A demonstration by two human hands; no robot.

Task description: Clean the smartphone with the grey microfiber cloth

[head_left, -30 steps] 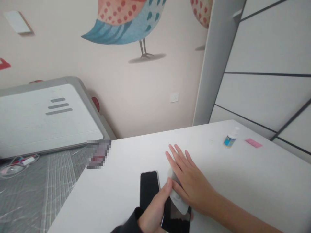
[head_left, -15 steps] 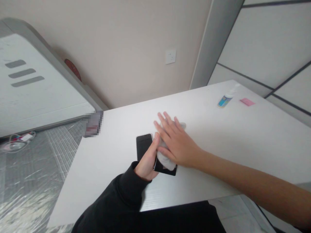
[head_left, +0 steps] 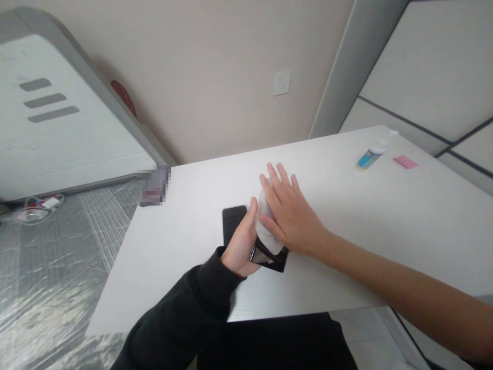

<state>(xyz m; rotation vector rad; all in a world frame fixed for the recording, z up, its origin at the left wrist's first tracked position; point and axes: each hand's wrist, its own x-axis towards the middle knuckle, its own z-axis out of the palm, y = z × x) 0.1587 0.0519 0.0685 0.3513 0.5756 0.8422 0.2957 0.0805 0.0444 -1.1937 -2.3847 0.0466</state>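
Apparently wiping, the flat, spread right hand (head_left: 289, 213) presses a cloth (head_left: 266, 237) onto the phone (head_left: 271, 262) the left hand (head_left: 242, 245) grips; another stroke would need firm support.

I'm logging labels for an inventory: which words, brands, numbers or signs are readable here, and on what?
None can be read.
Bottle: label too small and blurred.
Pink slip: no lettering discernible.
Pixelated item: any print is obscured.
Held phone, other phone: no text visible.
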